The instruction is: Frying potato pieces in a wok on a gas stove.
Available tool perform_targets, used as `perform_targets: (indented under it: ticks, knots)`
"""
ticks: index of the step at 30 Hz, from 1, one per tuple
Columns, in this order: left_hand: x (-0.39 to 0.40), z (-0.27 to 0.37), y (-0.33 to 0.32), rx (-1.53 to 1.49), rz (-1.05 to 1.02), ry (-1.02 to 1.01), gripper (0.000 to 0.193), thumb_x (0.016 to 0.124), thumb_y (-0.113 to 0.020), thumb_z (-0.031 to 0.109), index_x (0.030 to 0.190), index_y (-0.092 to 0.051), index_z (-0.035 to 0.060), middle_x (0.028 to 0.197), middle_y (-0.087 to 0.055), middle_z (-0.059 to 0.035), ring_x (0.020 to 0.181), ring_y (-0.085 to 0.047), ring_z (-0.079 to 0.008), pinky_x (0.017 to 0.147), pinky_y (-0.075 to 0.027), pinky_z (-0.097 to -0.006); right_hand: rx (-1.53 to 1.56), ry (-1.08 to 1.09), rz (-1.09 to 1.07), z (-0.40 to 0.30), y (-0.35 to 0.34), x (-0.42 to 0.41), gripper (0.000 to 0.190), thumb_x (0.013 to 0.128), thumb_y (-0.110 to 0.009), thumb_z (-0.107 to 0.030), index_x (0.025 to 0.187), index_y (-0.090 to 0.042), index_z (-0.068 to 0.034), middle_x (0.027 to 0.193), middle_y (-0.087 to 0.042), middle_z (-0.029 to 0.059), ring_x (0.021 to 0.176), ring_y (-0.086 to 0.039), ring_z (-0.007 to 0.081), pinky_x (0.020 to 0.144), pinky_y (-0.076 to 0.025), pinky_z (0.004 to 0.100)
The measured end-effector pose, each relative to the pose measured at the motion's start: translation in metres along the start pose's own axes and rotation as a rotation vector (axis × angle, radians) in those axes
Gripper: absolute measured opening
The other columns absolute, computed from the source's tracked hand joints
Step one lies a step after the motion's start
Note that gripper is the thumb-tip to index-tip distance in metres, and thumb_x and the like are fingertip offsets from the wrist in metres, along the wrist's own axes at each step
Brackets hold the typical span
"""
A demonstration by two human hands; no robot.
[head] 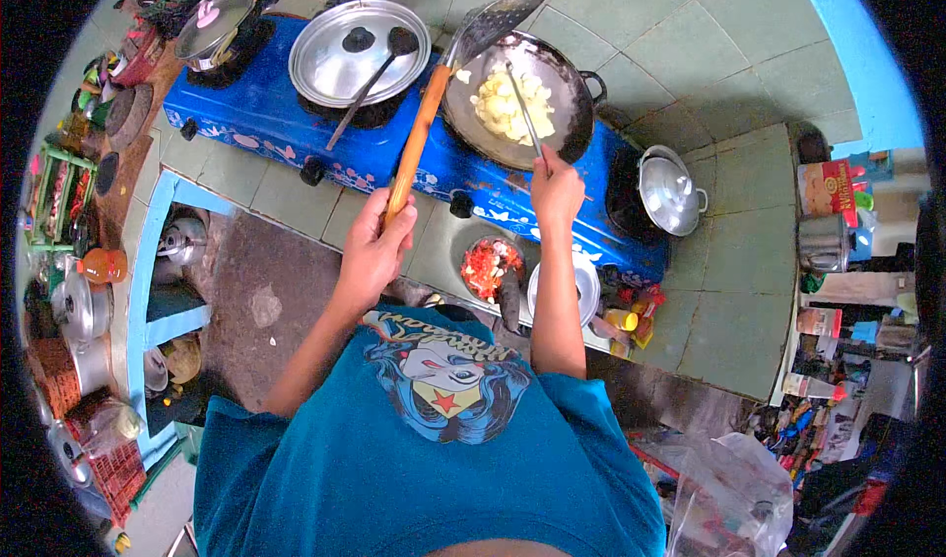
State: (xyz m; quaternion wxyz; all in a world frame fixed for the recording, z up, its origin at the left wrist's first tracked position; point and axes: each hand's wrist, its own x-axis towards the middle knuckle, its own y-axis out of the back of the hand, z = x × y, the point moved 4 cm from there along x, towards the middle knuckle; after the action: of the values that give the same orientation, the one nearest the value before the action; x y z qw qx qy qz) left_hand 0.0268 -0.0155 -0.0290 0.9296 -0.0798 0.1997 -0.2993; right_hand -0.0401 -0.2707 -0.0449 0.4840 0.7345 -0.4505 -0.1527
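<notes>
My left hand (382, 239) grips the wooden handle of a large perforated metal skimmer (497, 26), whose bowl is raised over the left rim of a dark wok (576, 106). Pale yellow food pieces (510, 110) lie heaped in the middle of the wok. My right hand (556, 189) is closed around the handle of a thin metal utensil (523, 106), and its far end touches the pieces. The wok stands on a blue stove (502, 180). Whether there is liquid in the wok I cannot tell.
A lidded pot (325, 58) with a dark ladle (369, 87) across its lid stands left of the wok. Nearer me are a mortar of chopped red ingredients (488, 265) with a dark pestle (510, 302) and a metal lid (584, 291). A small lidded pot (669, 195) sits at right.
</notes>
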Motion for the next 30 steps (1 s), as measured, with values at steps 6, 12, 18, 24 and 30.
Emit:
perform_targets:
  ticks: [6, 12, 18, 24, 30]
  knots:
    - [-0.003, 0.003, 0.000, 0.023, 0.001, 0.008, 0.013, 0.090, -0.053, 0.017, 0.100, -0.050, 0.0087, 0.063, -0.046, 0.0040, 0.045, -0.036, -0.0016, 0.037, -0.025, -0.0183, -0.081, 0.075, -0.136, 0.007, 0.038, -0.037, 0.027, 0.079, -0.059, -0.018, 0.105, -0.063, -0.020, 0.080, -0.062, 0.0201, 0.075, -0.061, 0.0387, 0.067, -0.048, 0.0460]
    - [-0.004, 0.002, -0.006, 0.007, 0.001, 0.002, 0.013, 0.090, -0.053, 0.015, 0.101, -0.050, 0.0073, 0.063, -0.045, 0.0041, 0.050, -0.038, -0.0021, 0.041, -0.027, -0.0180, -0.139, -0.109, -0.150, 0.022, 0.114, -0.051, 0.028, 0.074, -0.063, -0.011, 0.102, -0.066, -0.014, 0.080, -0.065, 0.0171, 0.073, -0.065, 0.0279, 0.066, -0.048, 0.0346]
    - [-0.007, -0.003, -0.019, 0.004, -0.011, 0.037, 0.015, 0.089, -0.054, 0.015, 0.101, -0.051, 0.0070, 0.063, -0.045, 0.0039, 0.051, -0.039, -0.0019, 0.041, -0.028, -0.0179, -0.122, -0.063, -0.075, 0.039, 0.062, -0.041, 0.023, 0.079, -0.058, -0.020, 0.100, -0.066, -0.018, 0.080, -0.062, 0.0211, 0.076, -0.060, 0.0389, 0.067, -0.048, 0.0449]
    - [-0.009, -0.012, -0.022, -0.011, 0.002, -0.008, 0.016, 0.089, -0.055, 0.015, 0.102, -0.051, 0.0068, 0.063, -0.045, 0.0038, 0.052, -0.040, -0.0019, 0.041, -0.028, -0.0176, 0.016, -0.048, -0.067, 0.028, 0.079, -0.025, 0.025, 0.078, -0.057, -0.018, 0.101, -0.066, -0.018, 0.083, -0.063, 0.0201, 0.077, -0.061, 0.0374, 0.069, -0.048, 0.0445]
    - [-0.012, -0.019, -0.025, 0.016, 0.037, -0.015, 0.017, 0.089, -0.054, 0.015, 0.103, -0.051, 0.0064, 0.063, -0.046, 0.0039, 0.050, -0.039, -0.0019, 0.041, -0.028, -0.0178, -0.085, -0.009, -0.090, 0.035, 0.039, -0.021, 0.026, 0.079, -0.055, -0.021, 0.103, -0.065, -0.022, 0.082, -0.063, 0.0188, 0.077, -0.061, 0.0381, 0.068, -0.048, 0.0463]
